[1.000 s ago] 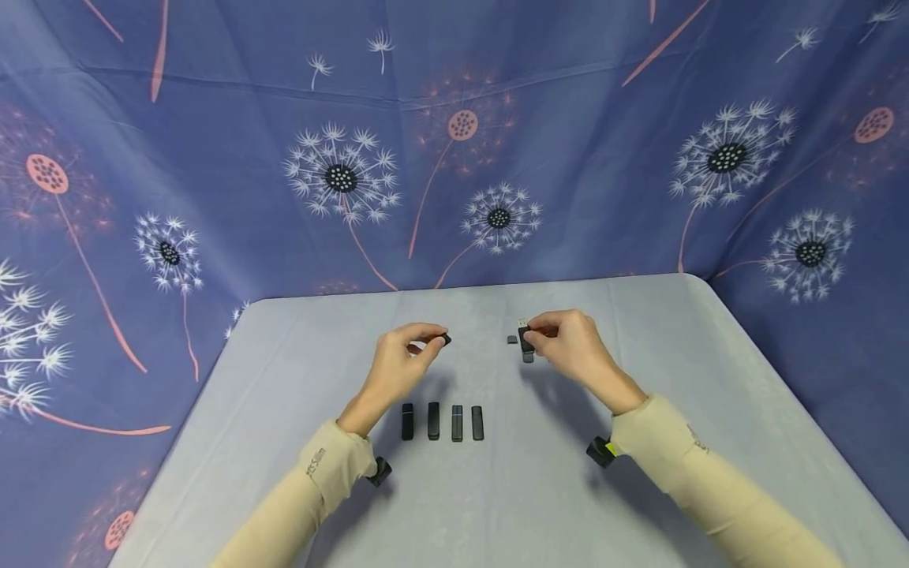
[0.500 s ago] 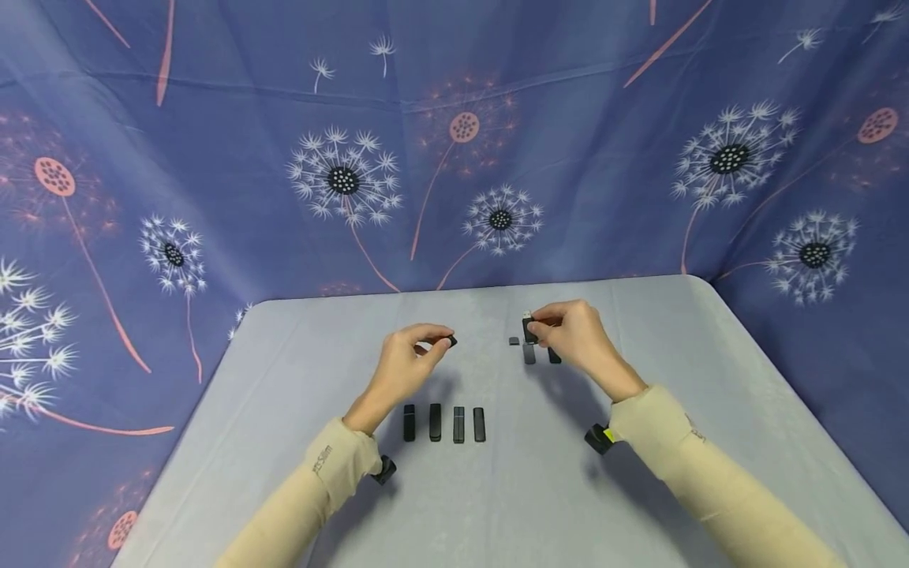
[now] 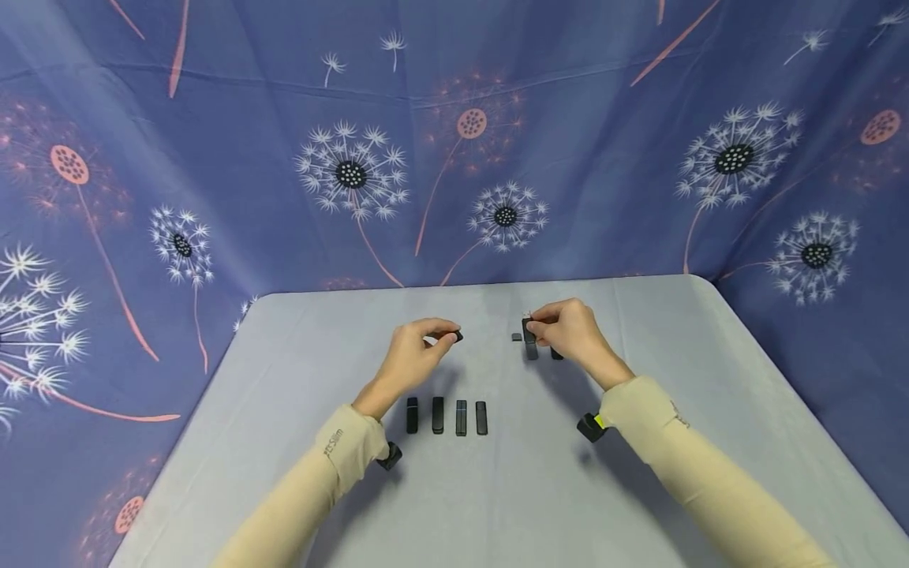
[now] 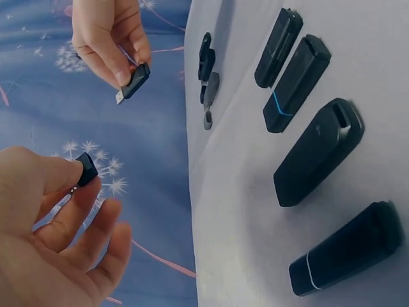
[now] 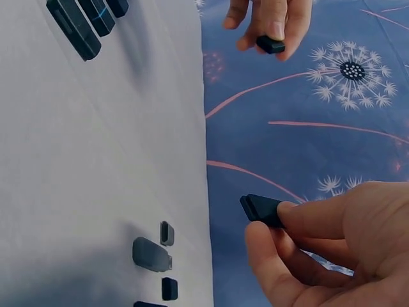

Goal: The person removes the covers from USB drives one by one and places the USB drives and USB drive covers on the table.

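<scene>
Between thumb and forefinger my left hand (image 3: 412, 356) pinches a small black cap (image 4: 87, 170), its other fingers loosely bent. My right hand (image 3: 574, 335) pinches a black USB stick (image 4: 135, 81) whose metal plug is bare and points away from me. Both hands are raised over the far part of the table, apart from each other. Below the right hand lie a grey USB stick (image 5: 150, 254), a small grey cap (image 5: 167, 233) and a small black cap (image 5: 169, 288). A dark stick (image 3: 557, 354) there is partly covered by that hand.
Several capped dark USB sticks stand in a row nearer to me, among them a black one (image 3: 412, 416) at the left end and a slimmer one (image 3: 482, 418) at the right. A light cloth covers the table (image 3: 497, 505); a blue dandelion curtain (image 3: 596, 158) hangs behind.
My right hand has moved a little up and away with the USB stick, uncovering more of the grey and dark sticks below. The left hand has shifted slightly right with the cap.
</scene>
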### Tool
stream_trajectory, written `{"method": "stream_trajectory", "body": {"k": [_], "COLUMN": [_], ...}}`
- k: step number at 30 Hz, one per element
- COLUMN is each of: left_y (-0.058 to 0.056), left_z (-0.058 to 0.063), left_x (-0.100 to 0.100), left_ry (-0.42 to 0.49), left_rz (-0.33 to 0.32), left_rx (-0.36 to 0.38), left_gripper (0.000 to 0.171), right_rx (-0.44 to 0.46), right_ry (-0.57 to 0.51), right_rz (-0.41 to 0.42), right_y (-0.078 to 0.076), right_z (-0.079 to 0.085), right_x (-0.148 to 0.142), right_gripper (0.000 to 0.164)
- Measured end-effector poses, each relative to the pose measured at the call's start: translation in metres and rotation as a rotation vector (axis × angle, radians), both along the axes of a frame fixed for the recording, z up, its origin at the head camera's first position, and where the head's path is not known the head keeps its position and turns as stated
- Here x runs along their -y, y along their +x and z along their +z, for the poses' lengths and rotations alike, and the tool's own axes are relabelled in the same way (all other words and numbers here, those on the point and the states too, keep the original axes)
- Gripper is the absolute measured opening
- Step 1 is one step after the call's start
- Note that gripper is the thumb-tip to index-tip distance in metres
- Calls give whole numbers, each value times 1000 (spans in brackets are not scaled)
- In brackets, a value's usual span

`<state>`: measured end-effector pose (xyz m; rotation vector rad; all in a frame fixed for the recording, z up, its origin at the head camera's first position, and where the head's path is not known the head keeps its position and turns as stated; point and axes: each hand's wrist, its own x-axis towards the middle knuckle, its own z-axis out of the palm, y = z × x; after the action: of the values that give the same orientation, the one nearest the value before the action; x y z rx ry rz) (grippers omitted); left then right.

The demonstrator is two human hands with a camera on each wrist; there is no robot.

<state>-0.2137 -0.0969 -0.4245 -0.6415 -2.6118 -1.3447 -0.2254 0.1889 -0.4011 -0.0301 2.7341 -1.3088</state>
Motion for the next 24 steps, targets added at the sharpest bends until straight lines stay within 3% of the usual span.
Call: {"method": "stream_trajectory", "body": {"k": [8, 14, 24], "left_y": [-13, -22, -35], "left_z": [-2, -5, -7], "left_x": [-5, -8, -10], "left_ry": [-48, -116, -191], "left_rz": [-9, -54, -113], "left_rx": [42, 25, 76], "left_gripper": [18, 19, 20], "right_rx": [20, 23, 93], "right_ry": [-27, -10, -6], "right_rz": [-10, -32, -39], "right_y": [-8, -17, -28], "right_z": [-13, -21, -27], "right_x": [7, 16, 20], "right_gripper": [28, 24, 29]}}
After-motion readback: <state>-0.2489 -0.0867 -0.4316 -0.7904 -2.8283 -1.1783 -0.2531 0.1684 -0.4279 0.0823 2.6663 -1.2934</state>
